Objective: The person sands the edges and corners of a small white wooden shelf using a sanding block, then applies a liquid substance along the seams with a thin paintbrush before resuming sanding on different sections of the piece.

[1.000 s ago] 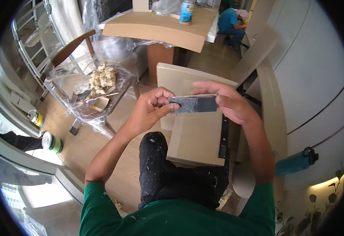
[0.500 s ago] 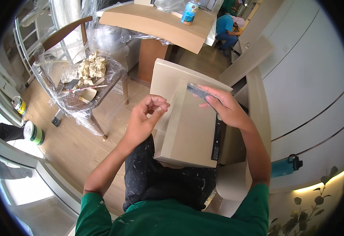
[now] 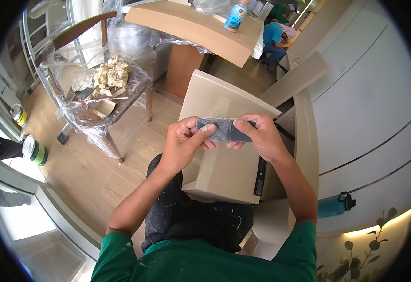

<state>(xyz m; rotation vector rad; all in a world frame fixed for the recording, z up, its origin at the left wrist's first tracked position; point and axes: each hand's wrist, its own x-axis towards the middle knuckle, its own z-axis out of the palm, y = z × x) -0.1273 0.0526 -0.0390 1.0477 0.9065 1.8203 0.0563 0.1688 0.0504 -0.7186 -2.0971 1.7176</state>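
Observation:
A strip of dark grey sandpaper (image 3: pixel 225 130), dusty with pale powder, is stretched level between both hands. My left hand (image 3: pixel 182 143) pinches its left end, thumb on top and fingers beneath. At the other end my right hand (image 3: pixel 265 141) grips it the same way. Whether the sandpaper is wrapped round a block, I cannot tell. Below the hands stands a pulled-out beige drawer (image 3: pixel 224 171) with a taller front panel (image 3: pixel 203 91) on its far side. A black slide rail (image 3: pixel 260 177) runs along the drawer's right side.
A plastic-wrapped chair (image 3: pixel 135 89) at the left bears crumpled masking tape (image 3: pixel 112 75). Ahead is a curved table (image 3: pixel 182 21) with a blue-labelled bottle (image 3: pixel 235 18). Paint tins (image 3: pixel 35 150) stand on the floor at left. A teal flask (image 3: pixel 331 207) is at right. A person (image 3: pixel 273 40) crouches far back.
My right hand has brought the sandpaper left and down over the drawer. My left hand, free before, has moved to the right and taken hold of its other end.

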